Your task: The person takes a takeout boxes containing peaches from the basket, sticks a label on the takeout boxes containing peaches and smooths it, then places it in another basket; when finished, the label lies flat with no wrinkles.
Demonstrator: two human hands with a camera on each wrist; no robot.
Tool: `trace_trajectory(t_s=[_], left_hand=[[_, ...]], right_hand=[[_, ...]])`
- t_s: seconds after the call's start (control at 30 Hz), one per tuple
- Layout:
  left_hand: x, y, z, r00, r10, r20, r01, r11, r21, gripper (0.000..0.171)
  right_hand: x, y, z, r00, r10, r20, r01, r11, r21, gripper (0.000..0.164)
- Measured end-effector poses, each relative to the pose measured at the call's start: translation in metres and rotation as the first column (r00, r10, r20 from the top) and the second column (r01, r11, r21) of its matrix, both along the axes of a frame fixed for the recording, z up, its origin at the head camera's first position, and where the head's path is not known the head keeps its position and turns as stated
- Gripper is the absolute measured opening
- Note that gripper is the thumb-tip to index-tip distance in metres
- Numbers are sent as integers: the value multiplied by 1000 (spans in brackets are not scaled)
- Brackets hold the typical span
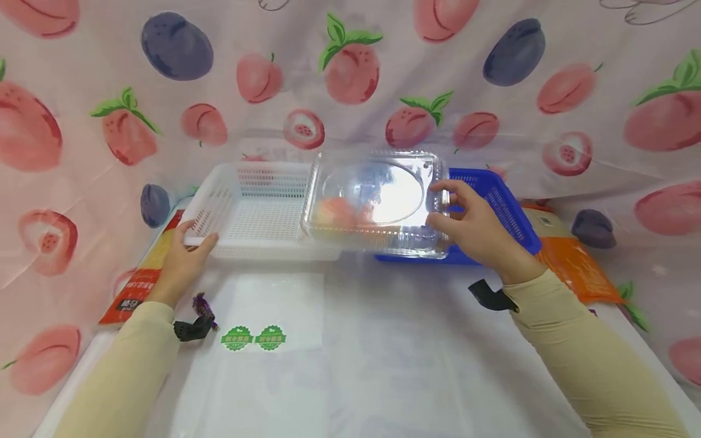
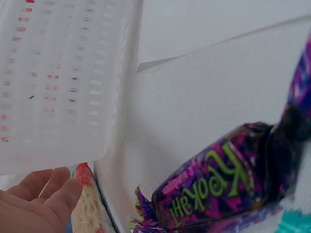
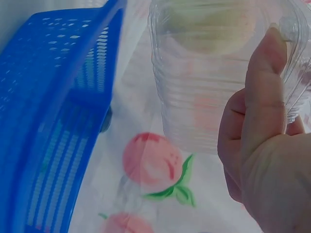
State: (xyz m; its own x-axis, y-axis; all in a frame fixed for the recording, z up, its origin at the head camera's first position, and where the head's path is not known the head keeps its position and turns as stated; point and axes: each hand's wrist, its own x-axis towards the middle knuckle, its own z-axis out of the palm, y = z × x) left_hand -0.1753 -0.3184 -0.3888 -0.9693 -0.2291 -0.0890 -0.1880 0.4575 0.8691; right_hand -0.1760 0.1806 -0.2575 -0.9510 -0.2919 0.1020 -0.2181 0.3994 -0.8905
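A clear, rectangular, ridged plastic container (image 1: 378, 185) is held up by the right hand (image 1: 473, 228).
The container is pinched near its right end between thumb and fingers, probably so that its weight is carried from one side and its broad face is left uncovered; that face is tilted toward the head view, where a white, slotted plastic basket (image 1: 268, 219) at the left and a deep blue, slotted plastic basket (image 1: 501, 201) at the right are both partly overlapped by it. A round, peach-coloured thing (image 1: 335, 213) is seen through the plastic, seemingly inside. The white basket's near left corner is reached by the left hand (image 1: 179, 264), thumb and fingers parted, perhaps so that the basket is steadied; whether it is truly gripped cannot be told.
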Motion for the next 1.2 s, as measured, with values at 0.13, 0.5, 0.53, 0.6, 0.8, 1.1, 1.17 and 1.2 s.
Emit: trace_trajectory(t_s=[0.13, 0.5, 0.53, 0.6, 0.8, 1.1, 1.17, 1.2], left_hand=[[-1, 0, -1, 1000, -3, 13, 3, 1000, 0, 94], [1, -1, 0, 1000, 2, 15, -2, 1000, -9, 96], [0, -1, 0, 1000, 0, 17, 0, 1000, -8, 96], [0, 0, 0, 1000, -3, 22, 3, 1000, -8, 96], [1, 1, 0, 1000, -1, 29, 2, 1000, -22, 94], [2, 2, 2, 1000, 1, 28, -1, 1000, -25, 93], [1, 3, 2, 1000, 5, 27, -5, 1000, -27, 93], [1, 3, 2, 1000, 6, 25, -5, 1000, -28, 93]], right_hand=[[17, 19, -7, 999, -36, -8, 36, 999, 31, 47], [54, 55, -28, 994, -87, -67, 92, 994, 66, 44], [57, 58, -30, 994, -88, -64, 93, 993, 74, 44], [65, 64, -34, 995, -81, -66, 87, 993, 83, 44], [84, 78, -53, 991, -57, -119, 63, 997, 51, 41], [104, 92, -78, 997, -16, -72, 15, 1000, -10, 40], [109, 93, -83, 999, -38, -22, 38, 999, -5, 39], [110, 94, -86, 999, -49, 0, 49, 999, -4, 39]])
